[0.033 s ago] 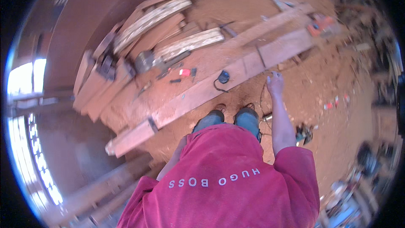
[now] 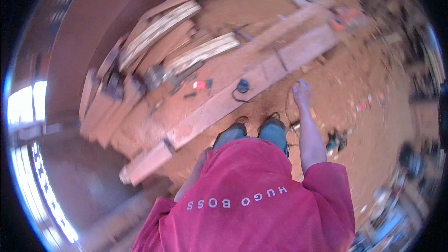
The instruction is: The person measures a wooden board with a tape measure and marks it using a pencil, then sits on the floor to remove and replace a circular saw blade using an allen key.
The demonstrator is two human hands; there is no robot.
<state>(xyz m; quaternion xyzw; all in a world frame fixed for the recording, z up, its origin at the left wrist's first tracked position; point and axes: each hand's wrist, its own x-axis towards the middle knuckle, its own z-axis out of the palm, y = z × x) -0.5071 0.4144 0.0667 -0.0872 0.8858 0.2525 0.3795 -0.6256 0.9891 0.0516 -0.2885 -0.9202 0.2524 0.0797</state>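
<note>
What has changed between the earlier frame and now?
The view has turned, so the scene tilts slightly counterclockwise; nothing was visibly taken up or let go. The right hand still hangs apparently empty; the blue round object still lies on the long board.

Long pinkish plank (image 2: 219, 105) lying slantwise across reddish ground (image 2: 368, 163). Right hand (image 2: 302, 91) hanging just to near side of plank, thumb and fingers standing slightly apart, detail blurring. Left hand hiding behind red shirt (image 2: 252, 182); left forearm (image 2: 190, 177) showing on near side of plank. Blue round object (image 2: 242, 85) resting on plank. Red item (image 2: 199, 85) lying beyond plank, pale rough board (image 2: 212, 51) farther beyond. Orange thing (image 2: 346, 20) sitting by plank's right end. Greenish object (image 2: 337, 141) lying well to near side of plank.
</note>
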